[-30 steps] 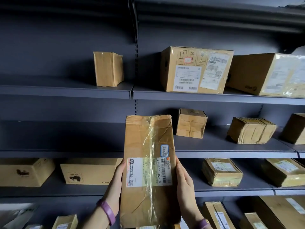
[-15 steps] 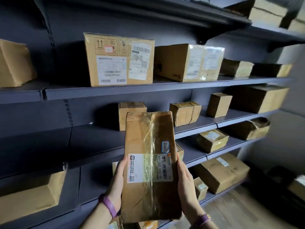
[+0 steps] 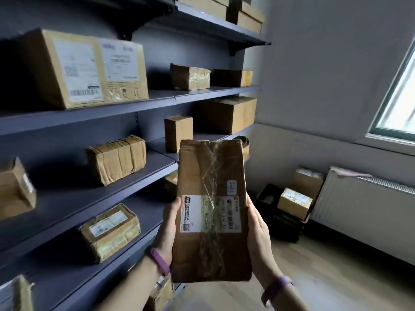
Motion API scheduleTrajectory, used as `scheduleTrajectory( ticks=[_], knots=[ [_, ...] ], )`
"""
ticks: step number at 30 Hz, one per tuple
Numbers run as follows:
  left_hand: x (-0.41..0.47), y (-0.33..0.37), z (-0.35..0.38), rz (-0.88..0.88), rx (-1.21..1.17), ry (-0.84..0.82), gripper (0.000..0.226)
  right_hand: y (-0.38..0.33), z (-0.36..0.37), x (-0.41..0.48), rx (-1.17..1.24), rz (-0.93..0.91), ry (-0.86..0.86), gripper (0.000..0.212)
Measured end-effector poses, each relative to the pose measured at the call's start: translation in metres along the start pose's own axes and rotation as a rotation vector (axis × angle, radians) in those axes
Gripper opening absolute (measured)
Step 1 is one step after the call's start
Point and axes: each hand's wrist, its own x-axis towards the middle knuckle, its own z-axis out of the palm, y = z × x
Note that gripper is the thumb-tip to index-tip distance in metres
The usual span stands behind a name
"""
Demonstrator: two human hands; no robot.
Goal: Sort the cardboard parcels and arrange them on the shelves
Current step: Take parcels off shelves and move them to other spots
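Left hand [image 3: 167, 227] and right hand [image 3: 258, 239] grip the long parcel [image 3: 211, 212] upright by its 2 side edges, in front of the right end of the shelves [image 3: 157, 102]. Bare board lies between the taped bundle [image 3: 116, 158] and the small upright box [image 3: 178, 131], and open floor [image 3: 325, 277] to the right. Fingertips hide behind the parcel; its label print is blurred.

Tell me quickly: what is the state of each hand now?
Left hand: grips the long parcel by its left edge.
Right hand: grips its right edge.
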Motion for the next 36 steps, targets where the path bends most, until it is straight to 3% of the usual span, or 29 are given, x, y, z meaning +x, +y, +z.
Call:
scheduleTrajectory(
  ticks=[5,13,19,23,26,31,36],
  knots=[
    [0.063,-0.015,0.089,-0.038,0.112,-0.043,0.065,-0.014,-0.078,0.075,-0.064,-0.004,0.068,0.038],
    [0.164,-0.042,0.2,-0.157,0.141,-0.256,0.048,-0.013,-0.174,0.172,-0.073,-0.035,0.231,0.039],
    [0.261,-0.069,0.253,-0.133,0.158,-0.294,0.085,0.015,-0.223,0.254,-0.105,-0.039,0.319,0.054],
    [0.343,-0.083,0.292,-0.159,0.135,-0.345,0.041,0.032,-0.255,0.327,-0.136,-0.096,0.343,0.04],
    [0.41,-0.083,0.323,-0.215,0.116,-0.382,0.045,0.039,-0.272,0.393,-0.157,-0.112,0.344,0.039],
    [0.517,-0.083,0.369,-0.149,0.075,-0.383,0.066,0.047,-0.302,0.501,-0.159,-0.104,0.459,0.03],
    [0.594,-0.09,0.411,-0.073,0.124,-0.42,0.028,0.059,-0.329,0.578,-0.156,-0.093,0.501,0.031]
  ],
)
